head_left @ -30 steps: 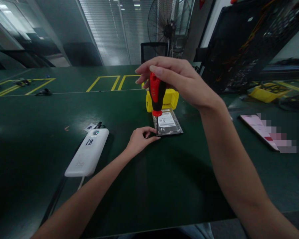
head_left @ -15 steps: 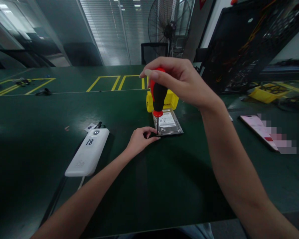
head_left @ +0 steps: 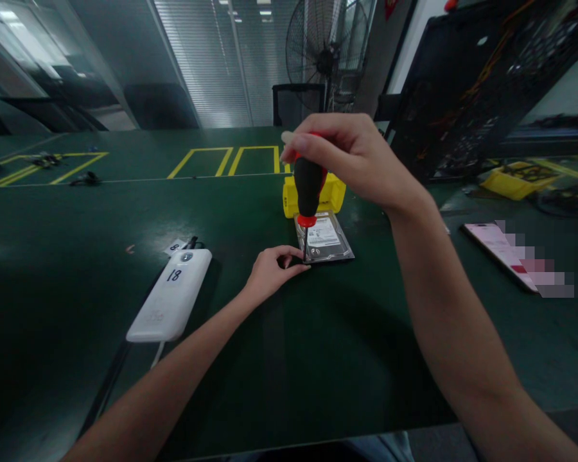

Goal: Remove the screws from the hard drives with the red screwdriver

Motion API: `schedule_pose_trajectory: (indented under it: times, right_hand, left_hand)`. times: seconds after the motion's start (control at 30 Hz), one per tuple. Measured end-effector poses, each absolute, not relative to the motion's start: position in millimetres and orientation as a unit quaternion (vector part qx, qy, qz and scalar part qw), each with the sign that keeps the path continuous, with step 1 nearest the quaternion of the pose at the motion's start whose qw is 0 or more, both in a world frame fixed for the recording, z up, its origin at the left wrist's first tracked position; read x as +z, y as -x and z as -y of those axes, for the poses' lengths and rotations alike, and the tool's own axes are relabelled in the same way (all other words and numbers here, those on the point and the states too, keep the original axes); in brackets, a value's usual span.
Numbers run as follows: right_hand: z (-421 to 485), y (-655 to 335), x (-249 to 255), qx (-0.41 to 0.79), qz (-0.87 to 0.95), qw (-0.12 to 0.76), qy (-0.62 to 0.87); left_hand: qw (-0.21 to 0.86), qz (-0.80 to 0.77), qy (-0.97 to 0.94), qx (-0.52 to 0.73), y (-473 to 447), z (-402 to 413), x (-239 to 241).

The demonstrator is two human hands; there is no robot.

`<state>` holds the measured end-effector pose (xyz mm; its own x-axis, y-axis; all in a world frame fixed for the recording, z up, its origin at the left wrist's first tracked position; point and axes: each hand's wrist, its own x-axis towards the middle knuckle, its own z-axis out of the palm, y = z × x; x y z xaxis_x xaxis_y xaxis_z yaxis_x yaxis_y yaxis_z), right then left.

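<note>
My right hand is wrapped round the top of a red and black screwdriver, which stands nearly upright. Its thin shaft reaches down to the near left corner of a hard drive, a silver unit with a white label lying flat on the table. At that same corner, my left hand has thumb and index finger closed round the edge, close to the screwdriver tip. Any screw under the tip is too small to make out.
Directly behind the drive is a yellow bin. A white device marked 18 with a cable lies to the left, a pink phone to the right. Another yellow bin stands farther right on the green table.
The fingers of my right hand have shifted round the handle, and the screwdriver has turned, showing more black at the front. My left hand and the hard drive stay in place.
</note>
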<state>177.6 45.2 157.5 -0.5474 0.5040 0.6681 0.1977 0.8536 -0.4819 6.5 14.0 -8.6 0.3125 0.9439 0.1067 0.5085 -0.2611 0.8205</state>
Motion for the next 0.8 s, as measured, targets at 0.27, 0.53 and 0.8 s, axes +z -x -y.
schedule_pose_trajectory:
  times: [0.27,0.53,0.8]
  right_hand:
    - [-46.4,-175.8,154.9,0.250,0.853,0.426,0.170]
    - [-41.7,-176.4,155.8,0.249,0.863,0.406,0.169]
    - [-44.2,-183.0,159.2,0.241,0.873,0.402,0.135]
  left_hand:
    - [0.346,-0.502,-0.729,0.311,-6.4,-13.2,-8.8]
    - [0.344,-0.507,-0.727,0.309,-6.9,-12.9,-8.6]
    - [0.343,-0.503,-0.731,0.307,-6.2,-12.3,-7.6]
